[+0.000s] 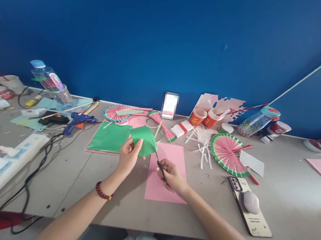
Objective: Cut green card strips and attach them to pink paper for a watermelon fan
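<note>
My left hand (130,151) pinches a green sheet of paper (142,135) by its lower edge, thumb on top. In my right hand (171,175) is a pair of scissors (161,170) with dark handles. The scissor blades reach up to the right side of the green paper and lie at its edge. Beneath the right hand a pink sheet of paper (164,191) is flat on the table. Just behind my left hand lies a stack of green paper (109,138) in a clear sleeve.
A watermelon paper fan (228,153), white paper strips (205,155) and a phone (250,215) lie on the right. Two red paper cups (198,117) stand at the back. A blue glue gun (78,121), a tilted bottle (52,80) and a power strip (16,162) occupy the left.
</note>
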Tool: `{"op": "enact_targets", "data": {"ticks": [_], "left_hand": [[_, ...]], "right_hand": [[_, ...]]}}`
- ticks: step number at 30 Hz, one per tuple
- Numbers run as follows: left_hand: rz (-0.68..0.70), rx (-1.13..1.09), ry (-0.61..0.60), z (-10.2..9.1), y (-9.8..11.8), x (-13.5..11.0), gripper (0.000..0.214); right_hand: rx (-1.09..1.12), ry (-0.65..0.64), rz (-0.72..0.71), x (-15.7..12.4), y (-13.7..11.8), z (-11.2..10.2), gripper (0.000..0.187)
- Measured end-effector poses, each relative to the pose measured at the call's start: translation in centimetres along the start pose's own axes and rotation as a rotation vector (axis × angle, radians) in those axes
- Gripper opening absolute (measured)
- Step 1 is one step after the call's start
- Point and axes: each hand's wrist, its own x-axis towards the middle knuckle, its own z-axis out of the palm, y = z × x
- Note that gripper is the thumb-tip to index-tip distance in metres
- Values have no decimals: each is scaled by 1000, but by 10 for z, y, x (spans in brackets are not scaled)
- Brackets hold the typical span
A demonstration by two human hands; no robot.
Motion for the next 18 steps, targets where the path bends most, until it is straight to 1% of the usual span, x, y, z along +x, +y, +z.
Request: {"op": "enact_targets", "data": {"ticks": [10,18], "left_hand": [[11,13,-5,-1,-3,0,30],[15,16,-5,0,0,-1,30]], "right_hand": [[23,15,10,0,-1,2,33],[34,24,19,0,-4,2,33]]}}
